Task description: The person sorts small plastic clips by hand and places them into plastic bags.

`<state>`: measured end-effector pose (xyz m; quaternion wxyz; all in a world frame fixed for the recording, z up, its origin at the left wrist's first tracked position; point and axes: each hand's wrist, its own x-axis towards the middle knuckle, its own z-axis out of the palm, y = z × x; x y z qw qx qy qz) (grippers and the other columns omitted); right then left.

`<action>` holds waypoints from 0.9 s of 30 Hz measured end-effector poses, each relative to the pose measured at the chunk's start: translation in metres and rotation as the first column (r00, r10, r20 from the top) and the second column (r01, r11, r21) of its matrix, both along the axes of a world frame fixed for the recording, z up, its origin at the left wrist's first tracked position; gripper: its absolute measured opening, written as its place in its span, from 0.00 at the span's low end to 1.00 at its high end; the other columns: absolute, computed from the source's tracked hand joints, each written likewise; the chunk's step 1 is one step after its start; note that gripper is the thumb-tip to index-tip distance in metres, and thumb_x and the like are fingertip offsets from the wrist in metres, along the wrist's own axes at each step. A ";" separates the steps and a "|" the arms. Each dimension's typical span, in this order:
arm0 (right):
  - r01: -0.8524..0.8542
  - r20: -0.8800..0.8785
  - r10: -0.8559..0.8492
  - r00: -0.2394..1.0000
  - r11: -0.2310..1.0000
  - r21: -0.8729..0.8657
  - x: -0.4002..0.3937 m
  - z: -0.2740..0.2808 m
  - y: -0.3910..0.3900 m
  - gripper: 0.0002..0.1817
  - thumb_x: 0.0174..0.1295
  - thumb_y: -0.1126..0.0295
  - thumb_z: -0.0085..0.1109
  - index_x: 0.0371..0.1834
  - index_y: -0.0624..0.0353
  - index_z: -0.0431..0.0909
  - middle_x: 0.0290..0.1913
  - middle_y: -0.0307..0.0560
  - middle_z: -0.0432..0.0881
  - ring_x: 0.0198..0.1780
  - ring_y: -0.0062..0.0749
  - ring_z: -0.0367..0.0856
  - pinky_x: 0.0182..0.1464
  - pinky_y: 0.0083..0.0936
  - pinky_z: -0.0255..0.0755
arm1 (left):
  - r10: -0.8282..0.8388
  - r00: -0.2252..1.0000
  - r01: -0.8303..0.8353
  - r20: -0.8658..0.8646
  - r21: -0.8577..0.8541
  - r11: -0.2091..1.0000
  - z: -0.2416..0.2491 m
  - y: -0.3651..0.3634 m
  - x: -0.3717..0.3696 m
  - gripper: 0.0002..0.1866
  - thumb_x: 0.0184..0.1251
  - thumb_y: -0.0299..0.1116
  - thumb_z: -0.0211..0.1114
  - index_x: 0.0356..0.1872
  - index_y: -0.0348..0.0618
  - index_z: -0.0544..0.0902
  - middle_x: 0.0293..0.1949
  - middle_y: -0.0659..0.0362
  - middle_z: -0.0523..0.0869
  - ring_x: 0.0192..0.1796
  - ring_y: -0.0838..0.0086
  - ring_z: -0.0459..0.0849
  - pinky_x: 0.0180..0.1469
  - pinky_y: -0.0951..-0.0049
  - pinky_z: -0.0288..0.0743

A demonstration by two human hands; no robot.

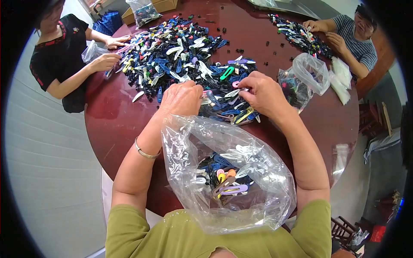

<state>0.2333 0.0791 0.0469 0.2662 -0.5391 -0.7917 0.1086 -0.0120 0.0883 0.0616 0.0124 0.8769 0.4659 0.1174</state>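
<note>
A large pile of snap hair clips in black, blue, white and other colours lies on the table before me. At its near edge my left hand is closed, fingers curled down among the clips; what it holds is hidden. My right hand pinches a pale hair clip between thumb and fingers, beside a pink clip. Between my forearms, a clear plastic bag gapes open at the table's near edge. Inside it sit several clips, among them a purple clip and a brown one.
A round dark red table carries everything. At left a person in black handles the pile; at right a person in stripes sorts a smaller pile. Another clear bag stands right of my right hand. Small black clips lie scattered.
</note>
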 end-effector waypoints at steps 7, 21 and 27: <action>-0.075 0.032 0.073 0.997 0.993 0.092 -0.008 -0.002 -0.004 0.07 0.55 0.68 0.64 0.36 0.54 0.84 0.39 0.44 0.79 0.42 0.44 0.82 0.44 0.38 0.76 | -0.009 0.999 0.008 0.049 0.022 1.000 -0.001 0.000 -0.001 0.05 0.59 0.30 0.63 0.32 0.40 0.83 0.32 0.53 0.82 0.37 0.54 0.83 0.42 0.58 0.76; -0.063 -0.317 -0.004 0.949 0.978 -0.200 0.010 0.018 0.003 0.06 0.55 0.76 0.62 0.35 0.66 0.81 0.31 0.52 0.85 0.31 0.33 0.84 0.37 0.27 0.76 | 0.029 0.993 -0.028 0.114 -0.006 1.000 0.002 -0.001 0.002 0.07 0.64 0.34 0.61 0.34 0.42 0.82 0.32 0.51 0.86 0.37 0.55 0.85 0.41 0.58 0.77; -0.142 -0.617 -0.041 0.786 0.959 -0.244 0.014 0.014 0.009 0.10 0.58 0.75 0.63 0.42 0.67 0.82 0.33 0.42 0.85 0.32 0.19 0.80 0.35 0.18 0.74 | 0.039 0.992 -0.044 0.123 0.032 0.999 -0.002 0.002 0.000 0.06 0.64 0.32 0.60 0.35 0.43 0.82 0.35 0.52 0.85 0.39 0.55 0.84 0.43 0.59 0.77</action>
